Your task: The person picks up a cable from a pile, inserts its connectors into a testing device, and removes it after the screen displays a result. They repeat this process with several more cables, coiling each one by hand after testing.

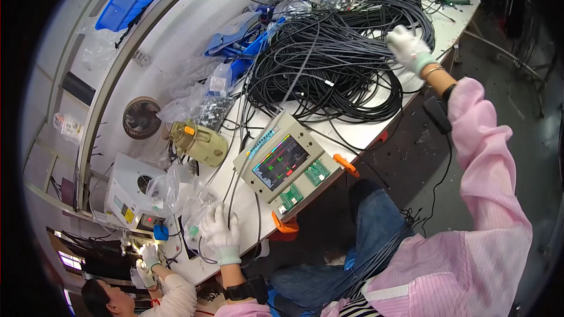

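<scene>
Your left hand point(221, 236) is reaching over the white table point(367, 131). Beyond, glossy, looped black cables point(320, 53) are lying on it, stretching lengthwise toward far right, by your right hand point(407, 49). I cannot tell whether either hand's fingers are gripping.

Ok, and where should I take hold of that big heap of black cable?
Probably at its right end, coming from the right: strands of the black cable heap curve round there in loops that look easy to close around, and your right hand is at that end.
</scene>
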Action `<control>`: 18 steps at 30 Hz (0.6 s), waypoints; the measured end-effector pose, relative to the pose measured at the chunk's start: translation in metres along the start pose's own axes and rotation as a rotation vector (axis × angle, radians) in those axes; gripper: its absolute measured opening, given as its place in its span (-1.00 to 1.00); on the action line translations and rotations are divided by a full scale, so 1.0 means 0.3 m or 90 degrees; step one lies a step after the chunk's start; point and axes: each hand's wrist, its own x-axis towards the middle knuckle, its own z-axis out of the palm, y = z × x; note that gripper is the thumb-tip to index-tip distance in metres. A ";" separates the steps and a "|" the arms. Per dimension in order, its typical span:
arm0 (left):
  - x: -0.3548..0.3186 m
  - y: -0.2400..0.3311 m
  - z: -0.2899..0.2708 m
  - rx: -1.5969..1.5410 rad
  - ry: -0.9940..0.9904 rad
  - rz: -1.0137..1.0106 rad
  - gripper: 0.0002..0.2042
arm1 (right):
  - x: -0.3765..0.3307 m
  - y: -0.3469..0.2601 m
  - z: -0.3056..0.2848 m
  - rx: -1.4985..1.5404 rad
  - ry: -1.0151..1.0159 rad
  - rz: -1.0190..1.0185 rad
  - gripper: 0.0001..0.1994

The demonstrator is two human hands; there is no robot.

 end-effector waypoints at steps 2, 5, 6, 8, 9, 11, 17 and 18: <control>0.009 0.001 0.013 -0.007 0.015 -0.027 -0.63 | -0.018 0.047 -0.038 0.033 0.085 0.045 -0.82; 0.019 0.013 0.029 -0.021 0.012 -0.046 -0.63 | -0.044 0.075 -0.050 0.067 0.066 -0.056 -0.82; 0.020 0.017 0.032 -0.019 0.005 -0.049 -0.63 | -0.050 0.071 -0.045 0.065 0.020 -0.069 -0.82; 0.020 0.022 0.034 -0.015 0.005 -0.051 -0.63 | -0.061 0.028 -0.011 0.109 -0.044 -0.137 -0.84; 0.018 0.021 0.033 -0.025 0.005 -0.058 -0.63 | -0.067 -0.004 0.009 0.112 -0.041 -0.156 -0.83; 0.012 0.015 0.030 -0.044 0.000 -0.076 -0.62 | -0.067 -0.080 0.050 0.121 -0.009 -0.174 -0.79; -0.002 -0.012 0.026 -0.088 -0.036 -0.141 -0.63 | 0.023 -0.227 0.098 0.077 -0.146 -0.012 -0.70; -0.002 -0.012 0.028 -0.084 -0.031 -0.134 -0.63 | 0.038 -0.228 0.094 0.109 -0.168 0.007 -0.70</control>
